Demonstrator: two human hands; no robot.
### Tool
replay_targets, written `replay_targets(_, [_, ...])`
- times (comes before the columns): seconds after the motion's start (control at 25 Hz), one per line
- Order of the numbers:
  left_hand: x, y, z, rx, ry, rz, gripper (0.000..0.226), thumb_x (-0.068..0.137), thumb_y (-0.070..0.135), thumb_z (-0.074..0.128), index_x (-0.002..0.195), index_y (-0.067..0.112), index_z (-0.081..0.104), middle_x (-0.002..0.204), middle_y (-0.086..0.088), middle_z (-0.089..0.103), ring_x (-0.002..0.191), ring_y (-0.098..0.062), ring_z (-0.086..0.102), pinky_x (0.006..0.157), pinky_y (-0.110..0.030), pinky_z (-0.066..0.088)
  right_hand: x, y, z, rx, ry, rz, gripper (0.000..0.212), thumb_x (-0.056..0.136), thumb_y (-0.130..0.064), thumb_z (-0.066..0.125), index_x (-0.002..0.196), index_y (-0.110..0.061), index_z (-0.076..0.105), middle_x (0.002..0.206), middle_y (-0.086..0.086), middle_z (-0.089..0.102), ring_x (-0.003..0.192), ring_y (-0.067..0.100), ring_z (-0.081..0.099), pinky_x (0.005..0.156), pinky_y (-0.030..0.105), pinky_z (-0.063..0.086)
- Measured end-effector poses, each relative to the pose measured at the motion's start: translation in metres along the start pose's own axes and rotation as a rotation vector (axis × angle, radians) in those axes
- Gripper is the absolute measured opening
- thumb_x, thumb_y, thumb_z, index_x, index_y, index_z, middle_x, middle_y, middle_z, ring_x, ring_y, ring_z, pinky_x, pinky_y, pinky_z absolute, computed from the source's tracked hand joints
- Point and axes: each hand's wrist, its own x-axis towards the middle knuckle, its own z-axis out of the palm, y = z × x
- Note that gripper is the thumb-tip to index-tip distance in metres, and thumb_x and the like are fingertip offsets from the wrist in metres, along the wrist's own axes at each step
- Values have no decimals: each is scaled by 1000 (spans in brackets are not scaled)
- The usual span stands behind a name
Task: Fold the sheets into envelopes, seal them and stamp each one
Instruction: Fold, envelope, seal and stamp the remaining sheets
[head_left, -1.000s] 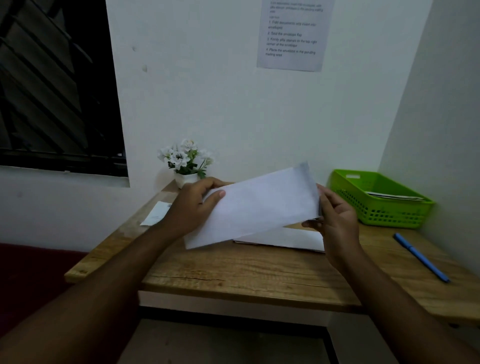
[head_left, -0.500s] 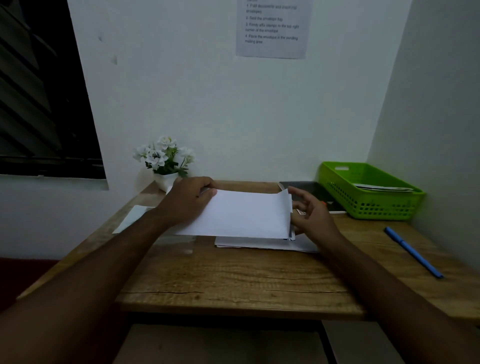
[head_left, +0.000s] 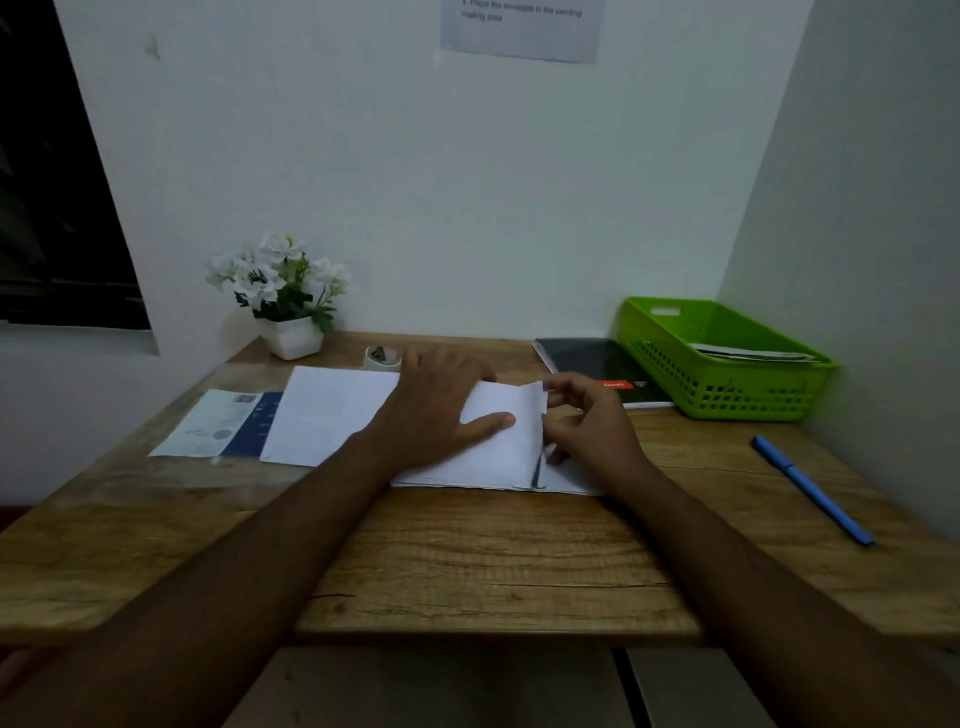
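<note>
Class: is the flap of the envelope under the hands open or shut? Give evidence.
Open: the right hand pinches the flap, raised off the envelope the left hand presses flat.

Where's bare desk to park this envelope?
Free: the wide front strip of desk, between envelope and near edge; also the patch between right hand and blue pen. Crowded: the back row of flower pot, small white roll, notebook and green basket, plus papers at left.

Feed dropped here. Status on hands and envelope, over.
Left hand flat, pressing envelope onto sheets. Right hand pinching its end flap. Nothing blocking the fold.
</note>
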Motion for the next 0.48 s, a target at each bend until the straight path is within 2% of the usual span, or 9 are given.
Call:
replay_targets(0.08, [-2, -6, 2, -27, 44, -9, 52, 82, 67, 35, 107, 27, 57, 109, 6, 58, 105, -16, 47, 90, -39, 28, -1, -2, 2, -20, -18, -33, 38, 75, 3, 73, 106, -18, 64, 98, 4, 64, 47, 7, 61, 44, 21, 47])
replay_targets(0.16, [-2, -7, 1, -43, 90, -22, 48, 84, 62, 34, 102, 24, 59, 104, 4, 58, 102, -17, 48, 88, -38, 28, -4, -4, 3, -58, -9, -119, 40, 73, 3, 73, 100, -25, 63, 93, -3, 62, 48, 6, 60, 48, 18, 46])
replay_targets(0.28, [-2, -6, 1, -39, 121, -19, 45, 89, 55, 33, 96, 19, 60, 98, 0, 59, 97, -19, 49, 85, -37, 28, -6, -6, 5, -62, 39, -212, 39, 76, -5, 74, 95, -36, 60, 91, -9, 62, 58, 11, 60, 54, 20, 48])
replay_targets(0.36, [-2, -2, 2, -48, 156, 0, 39, 91, 49, 36, 90, 18, 58, 93, 1, 58, 92, -19, 49, 81, -35, 26, -7, -6, 7, -76, 52, -253, 33, 76, -13, 74, 95, -35, 59, 94, -10, 62, 59, 9, 58, 54, 24, 49])
replay_targets(0.48, [-1, 2, 2, -61, 204, -7, 35, 91, 46, 38, 83, 17, 58, 86, 3, 57, 87, -18, 50, 76, -32, 23, -8, -5, 11, -152, 42, -324, 28, 74, -33, 67, 100, -29, 58, 97, -15, 60, 71, 13, 61, 56, 36, 53])
